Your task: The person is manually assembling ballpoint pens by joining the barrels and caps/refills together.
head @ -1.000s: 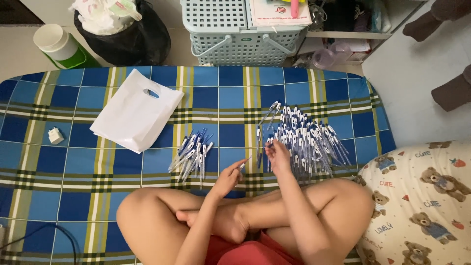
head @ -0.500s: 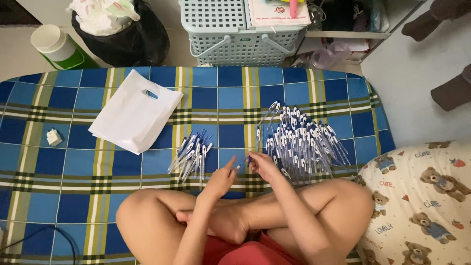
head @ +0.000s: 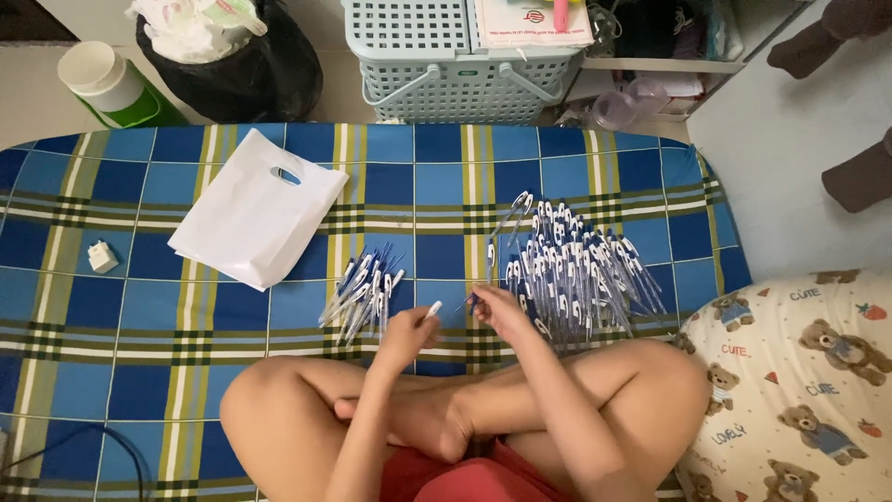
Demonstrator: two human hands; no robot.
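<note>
I sit cross-legged on a blue plaid mat [head: 446,177]. My left hand [head: 406,335] holds a white pen cap that sticks up between the fingers. Close beside it, my right hand [head: 500,310] grips a blue pen by its thin tip end. The two hands almost touch above my knees. A big pile of blue-and-white pens [head: 571,265] lies just right of my right hand. A smaller bunch of pens [head: 362,293] lies just left of my left hand.
A white plastic bag [head: 255,218] lies on the mat at the left, and a small white block [head: 101,257] farther left. Beyond the mat stand a grey basket [head: 465,56], a black bin bag [head: 232,56] and a green-white jug [head: 111,84]. A teddy-bear pillow [head: 799,372] lies at right.
My right hand left the big pile with a pen and drew in toward the left hand. The left hand rose to meet it, holding the cap.
</note>
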